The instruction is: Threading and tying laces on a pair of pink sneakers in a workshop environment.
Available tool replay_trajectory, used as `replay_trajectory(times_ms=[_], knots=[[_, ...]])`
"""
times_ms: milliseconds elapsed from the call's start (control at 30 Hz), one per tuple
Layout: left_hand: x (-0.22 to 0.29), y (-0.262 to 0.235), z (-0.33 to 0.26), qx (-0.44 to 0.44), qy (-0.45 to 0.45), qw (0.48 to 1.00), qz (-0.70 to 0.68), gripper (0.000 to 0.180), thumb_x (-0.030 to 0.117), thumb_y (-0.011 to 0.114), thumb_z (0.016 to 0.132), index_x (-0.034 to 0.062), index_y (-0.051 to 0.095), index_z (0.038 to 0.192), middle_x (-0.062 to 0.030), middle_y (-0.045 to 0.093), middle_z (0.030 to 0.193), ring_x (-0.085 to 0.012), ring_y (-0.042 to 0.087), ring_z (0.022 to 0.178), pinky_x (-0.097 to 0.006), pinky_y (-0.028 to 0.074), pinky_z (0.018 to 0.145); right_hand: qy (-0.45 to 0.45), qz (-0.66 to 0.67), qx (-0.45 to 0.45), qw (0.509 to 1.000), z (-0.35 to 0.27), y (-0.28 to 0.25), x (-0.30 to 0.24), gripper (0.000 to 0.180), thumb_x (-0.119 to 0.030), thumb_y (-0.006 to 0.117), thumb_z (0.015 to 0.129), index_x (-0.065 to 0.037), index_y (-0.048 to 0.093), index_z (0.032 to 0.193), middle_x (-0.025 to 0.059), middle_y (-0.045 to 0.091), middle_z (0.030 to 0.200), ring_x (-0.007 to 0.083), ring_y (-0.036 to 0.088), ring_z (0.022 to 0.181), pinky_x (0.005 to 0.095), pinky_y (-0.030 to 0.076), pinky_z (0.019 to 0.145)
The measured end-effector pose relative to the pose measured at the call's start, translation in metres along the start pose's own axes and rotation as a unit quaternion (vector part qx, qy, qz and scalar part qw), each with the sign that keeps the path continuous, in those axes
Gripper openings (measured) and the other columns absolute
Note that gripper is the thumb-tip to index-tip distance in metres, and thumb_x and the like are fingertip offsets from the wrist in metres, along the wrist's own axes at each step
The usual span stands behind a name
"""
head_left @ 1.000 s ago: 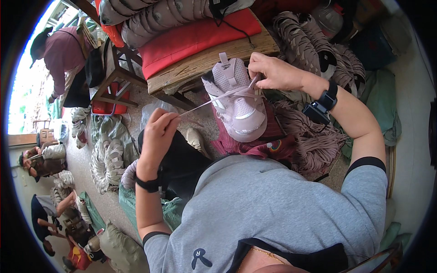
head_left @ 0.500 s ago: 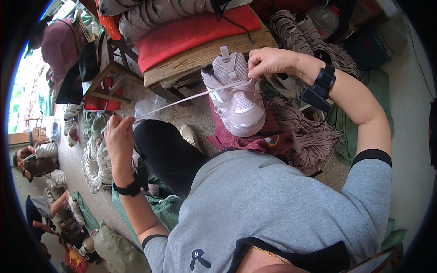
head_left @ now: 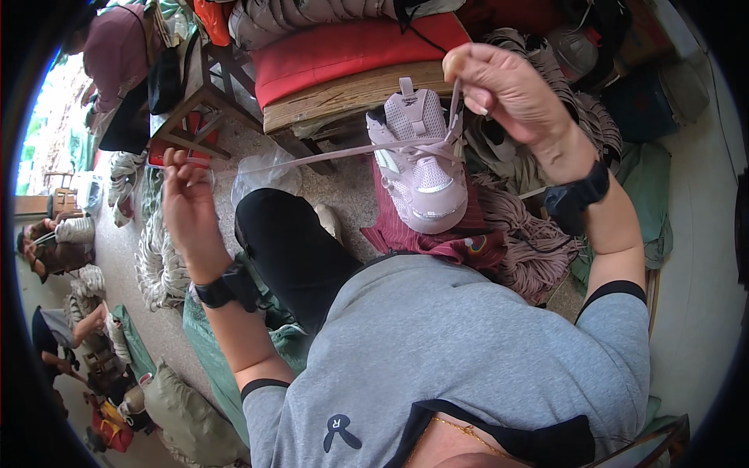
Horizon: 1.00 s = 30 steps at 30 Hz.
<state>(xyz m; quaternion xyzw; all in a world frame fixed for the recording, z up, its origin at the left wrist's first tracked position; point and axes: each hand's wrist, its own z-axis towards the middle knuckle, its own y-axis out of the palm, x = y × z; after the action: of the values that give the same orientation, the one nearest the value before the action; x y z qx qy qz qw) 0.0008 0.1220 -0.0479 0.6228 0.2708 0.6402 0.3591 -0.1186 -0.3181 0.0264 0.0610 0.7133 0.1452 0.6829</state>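
Observation:
A pale pink sneaker (head_left: 429, 204) rests toe toward me on a dark red striped cloth (head_left: 384, 222), its mesh tongue standing up. Its flat pink shoelace (head_left: 328, 156) crosses the lower eyelets, and the two ends run out to either side. Far out to the left, my left hand (head_left: 187, 207) is closed on one end, which is stretched nearly straight from the shoe. Above the shoe's right side, my right hand (head_left: 507, 90) pinches the other end and holds it up taut from an eyelet.
A wooden bench (head_left: 335, 101) with a red cover (head_left: 351, 58) stands beyond the shoe. Bundles of pinkish laces (head_left: 530, 249) lie at the right, and pale bundles (head_left: 160, 261) on the floor at left. My black-clad knee (head_left: 281, 234) is beside the shoe. Other people (head_left: 117, 66) sit at left.
My right hand has risen from beside the shoe's eyelets, drawing a length of lace upward. My left hand has shifted slightly left and up with its end. The view has moved a little.

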Motion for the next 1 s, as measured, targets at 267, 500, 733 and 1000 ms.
replay_trajectory(times_ms=[267, 500, 733, 1000], knots=[[-0.022, 0.035, -0.026, 0.076, 0.067, 0.922, 0.374, 0.04, 0.014, 0.049, 0.102, -0.0002, 0.04, 0.138, -0.0068, 0.069, 0.091, -0.0006, 0.036, 0.057, -0.016, 0.032, 0.05, -0.101, -0.521, 0.026, 0.847, -0.004, -0.011, 0.051, 0.009, -0.011, 0.06, 0.095, -0.003, 0.061, 0.099, 0.0043, 0.064, 0.078, 0.0132, 0.061, 0.066, 0.0288, 0.05, 0.06], [-0.127, 0.066, -0.068, -0.1, -0.247, 0.933, 0.242, 0.034, 0.006, 0.048, 0.102, -0.0017, 0.047, 0.135, -0.0185, 0.064, 0.124, -0.0199, 0.067, 0.102, -0.028, 0.052, 0.085, -0.263, -0.735, 0.014, 0.625, -0.002, 0.006, 0.056, 0.004, -0.008, 0.059, 0.087, -0.005, 0.061, 0.09, 0.0093, 0.06, 0.088, 0.0308, 0.061, 0.086, 0.038, 0.051, 0.074], [-0.144, 0.082, -0.08, -0.1, -0.299, 0.92, 0.232, 0.028, 0.01, 0.047, 0.104, 0.0007, 0.054, 0.129, -0.0095, 0.069, 0.099, -0.0071, 0.055, 0.07, -0.019, 0.044, 0.064, -0.167, -0.665, 0.015, 0.728, -0.005, 0.01, 0.071, 0.005, -0.006, 0.061, 0.086, -0.002, 0.06, 0.088, 0.0114, 0.06, 0.089, 0.0293, 0.062, 0.081, 0.0384, 0.051, 0.071], [-0.122, 0.076, -0.074, -0.095, -0.264, 0.94, 0.194, 0.029, 0.016, 0.044, 0.105, 0.0005, 0.056, 0.127, -0.0087, 0.069, 0.093, -0.0028, 0.041, 0.054, -0.018, 0.035, 0.052, -0.024, -0.578, 0.075, 0.812, 0.008, 0.026, 0.07, 0.012, -0.008, 0.059, 0.089, -0.002, 0.058, 0.098, 0.0156, 0.066, 0.093, 0.0281, 0.067, 0.083, 0.0374, 0.052, 0.071]])
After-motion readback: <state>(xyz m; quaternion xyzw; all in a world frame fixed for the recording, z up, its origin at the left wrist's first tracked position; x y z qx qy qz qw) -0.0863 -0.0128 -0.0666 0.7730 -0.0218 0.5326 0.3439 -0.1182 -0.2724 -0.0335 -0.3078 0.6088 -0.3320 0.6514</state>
